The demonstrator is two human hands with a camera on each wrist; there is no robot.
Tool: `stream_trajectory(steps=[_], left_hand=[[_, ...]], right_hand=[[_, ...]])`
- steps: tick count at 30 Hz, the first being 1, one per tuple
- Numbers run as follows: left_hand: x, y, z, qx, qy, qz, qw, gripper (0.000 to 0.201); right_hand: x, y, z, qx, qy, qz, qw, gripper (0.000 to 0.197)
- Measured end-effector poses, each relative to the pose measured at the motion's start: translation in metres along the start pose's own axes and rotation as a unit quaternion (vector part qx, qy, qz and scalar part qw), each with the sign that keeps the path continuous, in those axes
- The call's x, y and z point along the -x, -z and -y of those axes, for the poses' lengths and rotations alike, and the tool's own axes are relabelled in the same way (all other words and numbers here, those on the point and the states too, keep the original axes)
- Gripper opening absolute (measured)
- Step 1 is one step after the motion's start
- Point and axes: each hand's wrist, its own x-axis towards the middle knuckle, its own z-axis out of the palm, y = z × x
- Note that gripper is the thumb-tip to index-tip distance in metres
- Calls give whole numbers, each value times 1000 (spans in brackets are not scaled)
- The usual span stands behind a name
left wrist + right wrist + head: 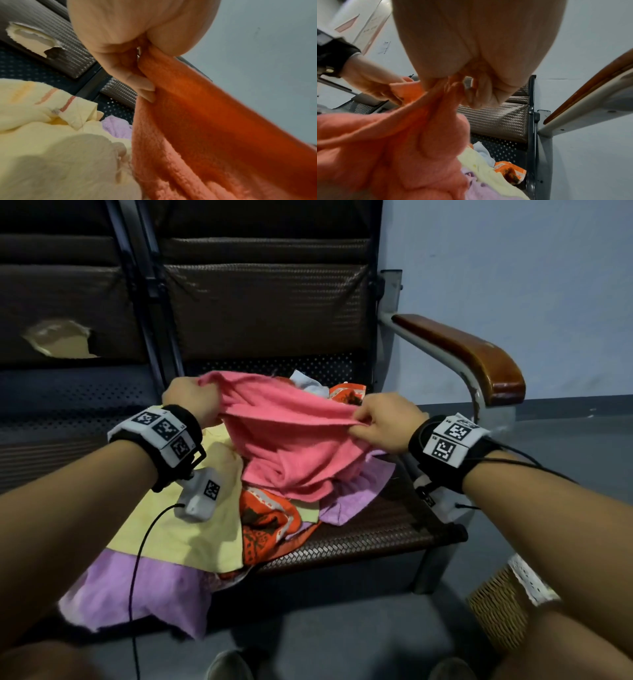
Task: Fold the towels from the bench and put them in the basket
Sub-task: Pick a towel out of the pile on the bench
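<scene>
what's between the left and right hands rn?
The pink towel: its top edge spans from the left hand to the right hand, each pinching an end. Head view shows it best.

The woven wicker basket point(496, 611) down at the lower right is mostly behind the right forearm, so its inside doesn't show at all. The big fuzzy pink towel point(291, 440) covers most of the pile: the small pale blue cloth point(308, 385) only pokes out behind it, and the orange patterned cloth point(270, 518) shows in two separate bits, so can't tell if that's one piece or two. In the left wrist view the fingers point(144, 86) are half buried in the pink fabric. The lilac towel point(144, 594) hangs off the surface's front edge, its far part hidden under the pale yellow towel point(181, 529).
</scene>
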Motion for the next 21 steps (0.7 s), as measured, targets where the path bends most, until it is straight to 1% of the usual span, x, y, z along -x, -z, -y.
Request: stream_trajectory(steps=[2, 5, 8, 11, 13, 15, 17, 18, 20, 21], left_hand=[[-4, 2, 0, 33, 26, 5, 999, 44], [-9, 2, 2, 23, 13, 15, 1000, 45], [-12, 6, 2, 59, 10, -31, 998, 50], [-13, 11, -4, 119, 13, -69, 990, 45], [-14, 15, -9, 157, 8, -87, 984, 43], [-14, 20, -12, 172, 6, -101, 980, 48], [-15, 24, -12, 167, 9, -127, 978, 46], [-15, 27, -10, 146, 14, -143, 979, 44], [-15, 33, -2, 67, 25, -175, 982, 43], [-17, 37, 3, 42, 24, -177, 983, 42]], right_hand=[[4, -3, 1, 13, -21, 33, 999, 35], [6, -5, 3, 4, -15, 52, 999, 31], [5, -4, 7, -19, 10, 71, 997, 32], [2, -10, 12, -1, 40, 107, 993, 40], [0, -15, 18, 8, 46, 128, 991, 46], [-3, -19, 23, 3, 48, 135, 990, 48], [-7, -18, 28, -9, 51, 119, 992, 47], [-8, -16, 30, -17, 49, 99, 994, 45], [-10, -9, 31, -50, 44, 27, 997, 38], [-11, -6, 30, -79, 42, -13, 996, 33]])
